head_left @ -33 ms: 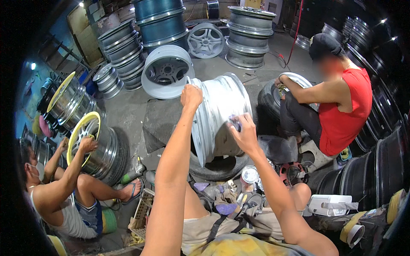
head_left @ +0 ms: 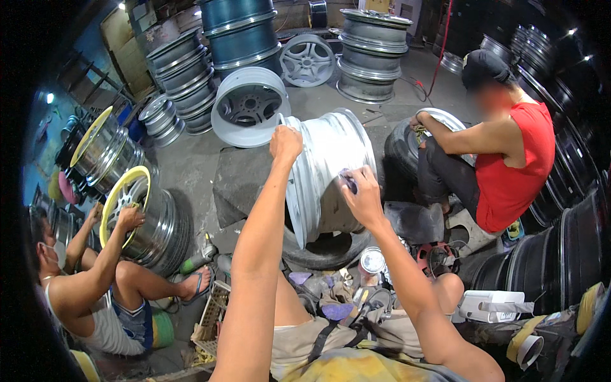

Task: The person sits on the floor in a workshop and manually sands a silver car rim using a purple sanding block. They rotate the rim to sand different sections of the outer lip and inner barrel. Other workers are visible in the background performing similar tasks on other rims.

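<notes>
- The pale wheel rim lies on its side, its barrel's long axis running roughly left to right, the right end set a little farther off than the left.
- One flanged lip faces left, the other right; the smooth outer wall of the barrel is turned up and toward the person.
- It sits straight ahead of the person, on a black tyre that lies flat beneath it.
- The left hand is closed in a fist over the far, upper part of the rim's left lip.
- The right hand pinches a small purple pad with bent fingers, at the right part of the barrel wall; whether the pad presses on the metal is hard to tell.
- Most of the barrel therefore lies between the two hands, the left one farther away, the right one nearer.
- The floor is grey, with a dark mat left of the tyre.
- Just nearer than the tyre, on the right, stands an open can.
- At the far side rise a blue-green rim stack and, to its right, a grey rim stack.
- A person in a red top sits at right; another, masked, at left holds a yellow-edged wheel.
</notes>
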A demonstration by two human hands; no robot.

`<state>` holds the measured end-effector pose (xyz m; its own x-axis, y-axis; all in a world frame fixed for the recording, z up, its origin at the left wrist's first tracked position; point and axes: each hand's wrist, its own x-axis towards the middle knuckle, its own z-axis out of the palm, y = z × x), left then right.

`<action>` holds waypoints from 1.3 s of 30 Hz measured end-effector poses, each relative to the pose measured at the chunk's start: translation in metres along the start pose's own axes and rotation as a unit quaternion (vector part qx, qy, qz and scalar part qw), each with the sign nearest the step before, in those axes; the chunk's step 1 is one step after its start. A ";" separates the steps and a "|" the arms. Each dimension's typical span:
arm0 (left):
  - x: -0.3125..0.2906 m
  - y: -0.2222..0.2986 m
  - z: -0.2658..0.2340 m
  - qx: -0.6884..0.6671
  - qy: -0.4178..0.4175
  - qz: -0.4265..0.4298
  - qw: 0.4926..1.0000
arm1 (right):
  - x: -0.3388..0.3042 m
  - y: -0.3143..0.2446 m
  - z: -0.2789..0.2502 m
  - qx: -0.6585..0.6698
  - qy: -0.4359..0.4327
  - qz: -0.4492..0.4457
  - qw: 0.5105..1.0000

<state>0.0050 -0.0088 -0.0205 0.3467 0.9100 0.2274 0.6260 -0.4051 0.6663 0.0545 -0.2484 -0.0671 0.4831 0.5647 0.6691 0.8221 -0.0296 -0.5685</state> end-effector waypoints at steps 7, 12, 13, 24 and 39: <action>-0.004 0.000 0.000 -0.014 0.012 0.001 1.000 | -0.012 0.010 0.028 -0.159 0.004 -0.060 0.985; -0.004 0.003 0.000 -0.004 0.016 0.012 1.000 | 0.034 0.015 0.043 -0.238 0.006 -0.087 0.967; -0.006 0.006 -0.001 -0.010 0.006 0.012 1.000 | 0.042 0.019 0.045 -0.244 0.012 -0.090 0.965; -0.002 0.003 0.005 -0.020 -0.013 0.007 1.000 | 0.069 0.023 0.056 -0.215 -0.011 -0.076 0.973; -0.006 0.001 0.006 -0.073 0.000 -0.018 0.997 | 0.022 0.029 0.035 -0.274 -0.021 -0.157 0.948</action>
<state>0.0077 -0.0152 -0.0255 0.3260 0.9236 0.2019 0.5296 -0.3553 0.7702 0.0780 -0.2080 -0.0856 0.1850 0.6482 0.7387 0.9621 -0.2725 -0.0018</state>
